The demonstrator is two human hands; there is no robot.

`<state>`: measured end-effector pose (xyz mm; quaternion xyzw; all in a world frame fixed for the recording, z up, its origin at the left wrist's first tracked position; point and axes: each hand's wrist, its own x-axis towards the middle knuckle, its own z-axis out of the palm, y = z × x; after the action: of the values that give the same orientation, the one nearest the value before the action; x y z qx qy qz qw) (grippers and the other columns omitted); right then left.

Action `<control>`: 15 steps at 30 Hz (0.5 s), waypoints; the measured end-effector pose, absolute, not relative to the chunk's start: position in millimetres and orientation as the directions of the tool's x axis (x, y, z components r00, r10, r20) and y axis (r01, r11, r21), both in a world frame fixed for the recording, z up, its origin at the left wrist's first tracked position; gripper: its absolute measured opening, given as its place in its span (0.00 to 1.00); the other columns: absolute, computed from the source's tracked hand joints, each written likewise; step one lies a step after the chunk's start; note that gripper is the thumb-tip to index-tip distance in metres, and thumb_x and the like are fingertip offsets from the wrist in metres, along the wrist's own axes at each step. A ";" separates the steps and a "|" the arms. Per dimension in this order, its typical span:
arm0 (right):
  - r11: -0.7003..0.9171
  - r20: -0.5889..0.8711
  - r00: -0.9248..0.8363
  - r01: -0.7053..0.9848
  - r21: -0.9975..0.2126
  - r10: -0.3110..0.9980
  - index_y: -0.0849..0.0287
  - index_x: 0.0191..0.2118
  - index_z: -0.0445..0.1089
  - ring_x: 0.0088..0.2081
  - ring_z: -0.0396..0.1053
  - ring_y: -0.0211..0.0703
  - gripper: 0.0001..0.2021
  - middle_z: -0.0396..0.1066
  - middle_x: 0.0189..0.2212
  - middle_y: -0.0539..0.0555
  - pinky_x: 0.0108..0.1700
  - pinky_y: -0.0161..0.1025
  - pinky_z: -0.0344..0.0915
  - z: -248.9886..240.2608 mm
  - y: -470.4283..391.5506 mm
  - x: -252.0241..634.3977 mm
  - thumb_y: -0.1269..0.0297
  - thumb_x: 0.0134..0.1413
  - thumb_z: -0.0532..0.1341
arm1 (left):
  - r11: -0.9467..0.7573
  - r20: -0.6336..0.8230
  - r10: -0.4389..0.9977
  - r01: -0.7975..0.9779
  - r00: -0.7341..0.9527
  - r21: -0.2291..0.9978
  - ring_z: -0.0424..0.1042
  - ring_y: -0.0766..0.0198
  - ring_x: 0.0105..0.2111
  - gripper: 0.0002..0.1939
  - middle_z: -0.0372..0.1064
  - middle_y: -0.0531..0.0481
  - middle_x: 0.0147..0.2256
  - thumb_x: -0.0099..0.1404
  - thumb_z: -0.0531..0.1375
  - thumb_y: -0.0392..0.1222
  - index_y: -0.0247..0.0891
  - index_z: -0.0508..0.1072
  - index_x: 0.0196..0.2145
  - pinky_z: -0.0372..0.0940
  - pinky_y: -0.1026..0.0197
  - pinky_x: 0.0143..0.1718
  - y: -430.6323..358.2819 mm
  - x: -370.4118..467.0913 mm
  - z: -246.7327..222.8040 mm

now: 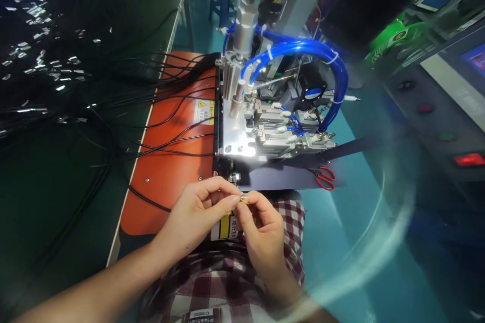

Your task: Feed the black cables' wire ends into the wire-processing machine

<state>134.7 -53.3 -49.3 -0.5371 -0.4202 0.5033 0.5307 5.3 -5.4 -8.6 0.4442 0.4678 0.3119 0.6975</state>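
My left hand and my right hand meet in front of the machine, thumbs and fingertips pinched together. Between the fingertips is a thin yellow wire end with a small silvery tip; most of it is covered by my fingers. A black cable runs over the orange board and disappears behind my left hand. Just beyond my fingers stands the machine's metal fixture, with several black cables leading into its left side.
Red-handled scissors lie on the dark base plate at the right. Blue air hoses arch over the machine. Many black cables with shiny ends cover the left table. A control panel with a lit red switch stands far right.
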 end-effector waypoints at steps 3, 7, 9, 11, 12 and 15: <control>-0.095 -0.098 0.070 -0.051 -0.994 0.993 0.58 0.31 0.68 0.26 0.62 0.37 0.06 0.66 0.26 0.49 0.29 0.34 0.60 -45.6 -52.0 148.1 0.65 0.59 0.59 | 0.400 -0.375 0.851 0.008 0.367 0.916 0.67 0.69 0.28 0.05 0.68 0.55 0.27 0.60 0.61 0.40 0.35 0.73 0.30 0.61 0.69 0.30 -4.8 4.8 -5.0; -0.040 -0.036 0.129 0.026 -0.999 0.991 0.56 0.36 0.70 0.28 0.64 0.39 0.04 0.67 0.28 0.50 0.30 0.35 0.62 -38.3 -48.1 162.2 0.65 0.60 0.59 | 0.365 -0.362 0.864 0.058 0.350 0.929 0.67 0.68 0.28 0.05 0.69 0.54 0.28 0.60 0.61 0.40 0.35 0.74 0.30 0.61 0.68 0.29 -5.4 5.5 -1.7; -0.016 -0.009 0.118 0.063 -0.998 0.993 0.56 0.38 0.70 0.30 0.66 0.41 0.03 0.68 0.31 0.51 0.33 0.36 0.63 -35.0 -46.2 162.2 0.66 0.58 0.60 | 0.361 -0.363 0.863 0.074 0.351 0.930 0.67 0.67 0.29 0.06 0.69 0.53 0.28 0.60 0.60 0.40 0.35 0.74 0.30 0.61 0.67 0.30 -5.6 5.8 -0.8; -0.009 -0.002 0.099 0.076 -0.997 0.995 0.55 0.38 0.70 0.31 0.66 0.41 0.03 0.68 0.31 0.51 0.34 0.37 0.64 -32.7 -44.7 158.9 0.67 0.58 0.60 | 0.368 -0.373 0.856 0.087 0.357 0.926 0.67 0.66 0.30 0.06 0.70 0.52 0.28 0.61 0.60 0.41 0.35 0.73 0.31 0.62 0.66 0.31 -5.5 5.9 -0.4; -0.014 -0.007 0.095 0.075 -0.997 0.995 0.55 0.37 0.70 0.31 0.66 0.41 0.03 0.68 0.30 0.50 0.35 0.37 0.64 -31.8 -44.1 156.9 0.67 0.57 0.60 | 0.370 -0.378 0.853 0.093 0.360 0.924 0.67 0.66 0.30 0.07 0.70 0.52 0.28 0.61 0.60 0.41 0.35 0.73 0.31 0.62 0.66 0.31 -5.4 5.9 -0.5; -0.043 -0.036 0.107 0.065 -0.997 0.994 0.57 0.33 0.69 0.28 0.64 0.39 0.02 0.66 0.27 0.49 0.33 0.36 0.62 -29.8 -42.6 152.6 0.67 0.57 0.60 | 0.358 -0.377 0.856 0.120 0.353 0.926 0.66 0.66 0.29 0.08 0.69 0.51 0.28 0.61 0.60 0.42 0.34 0.73 0.31 0.61 0.65 0.31 -5.5 6.3 -1.5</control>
<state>152.6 -42.6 -29.8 -0.5521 -0.4793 0.4656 0.4987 6.3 -5.5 -1.5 0.4929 0.4954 0.2794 0.6585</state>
